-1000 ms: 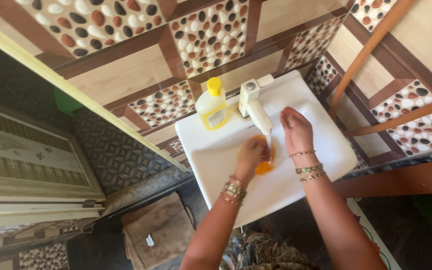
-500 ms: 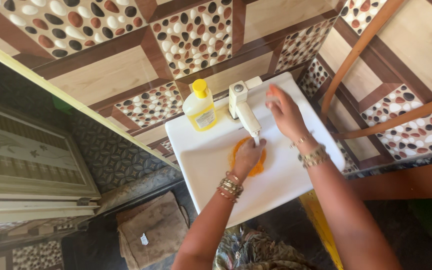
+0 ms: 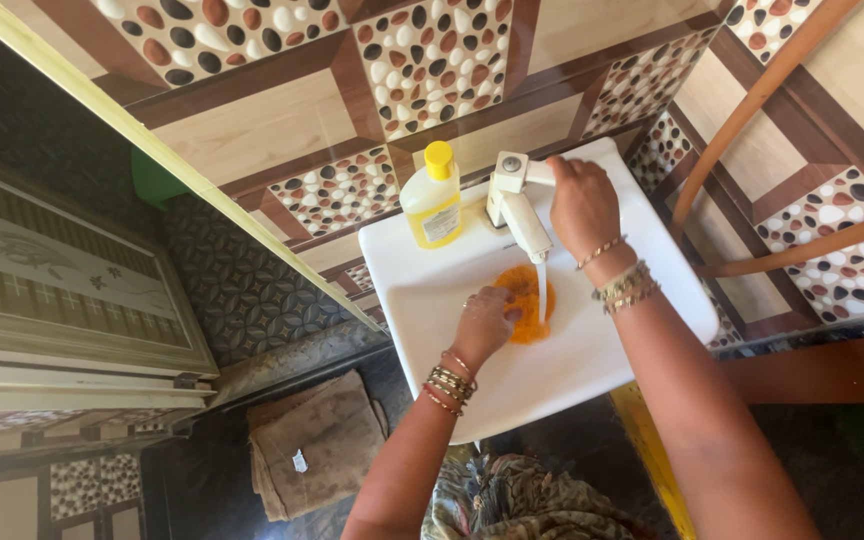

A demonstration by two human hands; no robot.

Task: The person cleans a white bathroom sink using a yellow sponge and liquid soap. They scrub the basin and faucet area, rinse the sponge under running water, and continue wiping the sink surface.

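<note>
While leaning over the white basin (image 3: 642, 300), near first: left hand (image 3: 482, 322) low in the bowl, fingers (image 3: 500, 303) curled loosely over the orange scrubber (image 3: 527, 300) and seemingly pressing it down on the basin floor; how firm the hold is, hard to tell. Scrubber partly under those fingertips, spreading out toward their 2 o'clock, right beneath the thin stream of water (image 3: 541, 290).

Farther, at 12 o'clock: right hand (image 3: 582, 200) closed around the lever of the white tap (image 3: 512, 200), fingers wrapped over it. Yellow detergent bottle (image 3: 432, 205) upright at 10 o'clock from the tap, on the back ledge.

Best done, probably, with the flow kept gentle against splashing, the scrubber held directly under the stream, and the bangles clear of the spout.
</note>
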